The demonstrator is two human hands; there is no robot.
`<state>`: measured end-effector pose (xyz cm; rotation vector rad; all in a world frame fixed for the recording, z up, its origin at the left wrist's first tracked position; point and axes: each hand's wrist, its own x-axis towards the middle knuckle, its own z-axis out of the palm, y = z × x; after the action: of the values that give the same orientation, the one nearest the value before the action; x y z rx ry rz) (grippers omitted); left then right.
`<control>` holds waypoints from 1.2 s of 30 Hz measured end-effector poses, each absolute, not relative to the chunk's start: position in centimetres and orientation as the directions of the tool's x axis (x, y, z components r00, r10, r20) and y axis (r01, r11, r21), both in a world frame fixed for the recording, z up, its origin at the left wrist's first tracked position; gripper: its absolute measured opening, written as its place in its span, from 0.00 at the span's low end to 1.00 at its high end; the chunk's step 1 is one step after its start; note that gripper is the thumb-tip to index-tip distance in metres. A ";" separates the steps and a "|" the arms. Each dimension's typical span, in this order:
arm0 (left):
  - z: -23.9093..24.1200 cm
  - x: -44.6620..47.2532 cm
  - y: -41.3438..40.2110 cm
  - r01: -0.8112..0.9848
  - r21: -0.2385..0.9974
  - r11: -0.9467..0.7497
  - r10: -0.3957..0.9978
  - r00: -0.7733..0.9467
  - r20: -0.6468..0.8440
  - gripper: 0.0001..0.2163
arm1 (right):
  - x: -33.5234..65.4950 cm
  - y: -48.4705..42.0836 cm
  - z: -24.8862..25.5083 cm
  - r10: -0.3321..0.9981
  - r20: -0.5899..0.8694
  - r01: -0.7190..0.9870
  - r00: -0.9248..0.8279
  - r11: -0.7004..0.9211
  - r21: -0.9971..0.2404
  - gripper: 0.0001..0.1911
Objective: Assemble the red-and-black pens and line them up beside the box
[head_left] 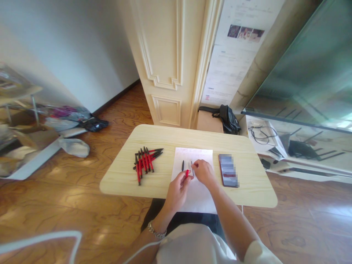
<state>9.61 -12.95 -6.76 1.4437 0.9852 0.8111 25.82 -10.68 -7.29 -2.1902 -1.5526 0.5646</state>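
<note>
In my left hand (177,191) is a red pen barrel (187,173), pinched between thumb and fingers. My right hand (202,171) is closed on a thin dark pen refill (192,169), which stands nearly upright just right of the barrel. Both hands are over a white sheet of paper (200,200). On the paper, left of the refill, lies a short black pen part (183,165). A pile of red and black pens (144,161) rests to the left of the sheet.
A phone (228,171) lies right of the paper on the pale wooden table (118,176). Beyond the table stand a cream door panel (165,66) and a black bag (229,119). A low cabinet with routers (305,148) is at the right; boxes and bags (35,137) sit on the left.
</note>
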 end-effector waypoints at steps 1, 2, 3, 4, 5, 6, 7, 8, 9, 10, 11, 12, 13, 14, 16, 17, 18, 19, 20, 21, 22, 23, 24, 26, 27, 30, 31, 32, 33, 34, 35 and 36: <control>-6.8 9.6 -12.9 0.116 0.993 0.001 0.914 0.402 -0.048 0.17 | 25.6 -10.3 -7.5 0.943 -0.116 0.814 0.310 -0.327 -0.479 0.12; -6.9 9.5 -12.9 0.112 0.994 -0.002 0.918 0.395 -0.042 0.17 | 25.3 -10.0 -7.7 0.938 -0.135 0.833 0.318 -0.345 -0.434 0.13; -6.9 9.5 -12.9 0.110 0.994 -0.005 0.921 0.389 -0.038 0.17 | 25.1 -9.7 -7.8 0.934 -0.151 0.845 0.325 -0.358 -0.397 0.14; -7.0 9.4 -12.9 0.111 0.994 -0.007 0.923 0.384 -0.036 0.17 | 24.9 -9.5 -7.9 0.930 -0.164 0.854 0.328 -0.366 -0.369 0.14; -7.0 9.3 -12.8 0.114 0.993 -0.008 0.924 0.381 -0.037 0.17 | 24.7 -9.3 -7.9 0.928 -0.177 0.861 0.328 -0.370 -0.347 0.14; -7.1 9.3 -12.8 0.117 0.993 -0.008 0.924 0.382 -0.038 0.17 | 24.6 -9.2 -7.9 0.926 -0.190 0.867 0.327 -0.374 -0.330 0.14; -7.1 9.2 -12.7 0.121 0.993 -0.009 0.923 0.384 -0.038 0.17 | 24.6 -9.1 -7.9 0.922 -0.203 0.870 0.329 -0.379 -0.314 0.14; -7.1 9.2 -12.7 0.123 0.992 -0.011 0.921 0.387 -0.038 0.17 | 24.6 -9.0 -7.8 0.919 -0.211 0.872 0.333 -0.386 -0.302 0.14; -7.2 9.2 -12.7 0.125 0.992 -0.013 0.920 0.391 -0.038 0.17 | 24.6 -9.0 -7.8 0.916 -0.216 0.870 0.338 -0.392 -0.298 0.14; -7.2 9.1 -12.6 0.127 0.992 -0.015 0.918 0.394 -0.036 0.17 | 24.8 -9.1 -7.7 0.914 -0.214 0.865 0.344 -0.397 -0.306 0.14; -7.2 9.1 -12.6 0.128 0.992 -0.017 0.917 0.397 -0.035 0.17 | 25.0 -9.1 -7.7 0.914 -0.208 0.853 0.348 -0.400 -0.334 0.13; -7.2 9.1 -12.6 0.130 0.991 -0.019 0.916 0.399 -0.035 0.17 | 25.2 -9.2 -7.7 0.918 -0.194 0.833 0.347 -0.396 -0.386 0.13; -7.2 9.1 -12.6 0.132 0.991 -0.021 0.916 0.400 -0.034 0.17 | 25.5 -9.3 -7.7 0.924 -0.175 0.799 0.340 -0.382 -0.464 0.12; -7.1 9.0 -12.6 0.134 0.991 -0.024 0.915 0.402 -0.033 0.17 | 25.8 -9.4 -7.6 0.931 -0.153 0.746 0.333 -0.359 -0.561 0.11; -7.0 9.0 -12.6 0.134 0.991 -0.029 0.913 0.408 -0.028 0.17 | 26.4 -9.5 -7.4 0.937 -0.116 0.573 0.328 -0.295 -0.765 0.11; -6.9 9.1 -12.6 0.132 0.991 -0.031 0.911 0.412 -0.027 0.17 | 26.6 -9.5 -7.1 0.939 -0.107 0.463 0.328 -0.258 -0.848 0.12; -6.8 9.1 -12.6 0.131 0.991 -0.032 0.910 0.415 -0.026 0.17 | 26.7 -9.6 -6.8 0.938 -0.100 0.350 0.330 -0.221 -0.910 0.13; -6.7 9.2 -12.7 0.133 0.991 -0.032 0.909 0.416 -0.026 0.16 | 26.8 -9.8 -6.3 0.937 -0.094 0.245 0.335 -0.183 -0.952 0.15; -6.6 9.3 -12.7 0.137 0.990 -0.030 0.910 0.415 -0.030 0.17 | 26.8 -9.9 -5.8 0.937 -0.081 0.155 0.340 -0.141 -0.978 0.16; -6.5 9.4 -12.8 0.144 0.989 -0.027 0.910 0.413 -0.035 0.17 | 26.7 -10.1 -5.3 0.936 -0.062 0.084 0.348 -0.097 -0.992 0.16; -6.5 9.5 -12.8 0.153 0.988 -0.025 0.911 0.411 -0.040 0.17 | 26.6 -10.3 -4.7 0.932 -0.039 0.031 0.359 -0.054 -0.998 0.15; -6.4 9.6 -12.9 0.161 0.987 -0.025 0.911 0.411 -0.044 0.17 | 26.4 -10.6 -4.2 0.928 -0.018 -0.005 0.373 -0.018 -1.000 0.15; -6.4 9.6 -12.9 0.169 0.985 -0.026 0.910 0.413 -0.047 0.17 | 26.2 -10.7 -3.7 0.923 -0.001 -0.028 0.386 0.010 -1.000 0.15; -6.3 9.7 -13.0 0.178 0.984 -0.034 0.908 0.417 -0.044 0.17 | 25.8 -11.0 -3.0 0.916 0.015 -0.052 0.402 0.039 -0.998 0.15; -6.3 9.7 -13.0 0.179 0.983 -0.039 0.907 0.419 -0.040 0.17 | 25.7 -11.1 -2.8 0.916 0.015 -0.060 0.401 0.042 -0.997 0.15; -6.3 9.6 -13.0 0.175 0.983 -0.048 0.909 0.415 -0.030 0.17 | 25.4 -11.3 -2.7 0.926 0.002 -0.080 0.377 0.035 -0.996 0.14; -6.3 9.6 -13.0 0.173 0.984 -0.048 0.910 0.415 -0.028 0.17 | 25.3 -11.3 -2.8 0.928 -0.001 -0.084 0.372 0.032 -0.996 0.13; -6.3 9.6 -13.0 0.172 0.984 -0.048 0.909 0.416 -0.028 0.17 | 25.3 -11.3 -2.9 0.931 -0.004 -0.084 0.366 0.028 -0.996 0.13; -6.4 9.5 -12.9 0.172 0.984 -0.048 0.907 0.420 -0.029 0.17 | 25.2 -11.4 -3.0 0.933 -0.007 -0.079 0.359 0.023 -0.997 0.13; -6.4 9.5 -12.9 0.174 0.984 -0.048 0.905 0.424 -0.031 0.17 | 25.1 -11.5 -3.1 0.938 -0.010 -0.071 0.346 0.015 -0.997 0.13; -6.4 9.5 -12.9 0.176 0.983 -0.049 0.902 0.430 -0.032 0.16 | 25.0 -11.6 -3.2 0.946 -0.016 -0.060 0.324 0.004 -0.998 0.13; -6.3 9.5 -12.9 0.178 0.983 -0.052 0.901 0.432 -0.031 0.16 | 24.9 -11.8 -3.3 0.956 -0.026 -0.050 0.294 -0.011 -0.999 0.12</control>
<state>9.50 -12.85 -6.32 1.5300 0.9905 0.7832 24.87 -11.80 -3.31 -1.3143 -0.9437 1.0222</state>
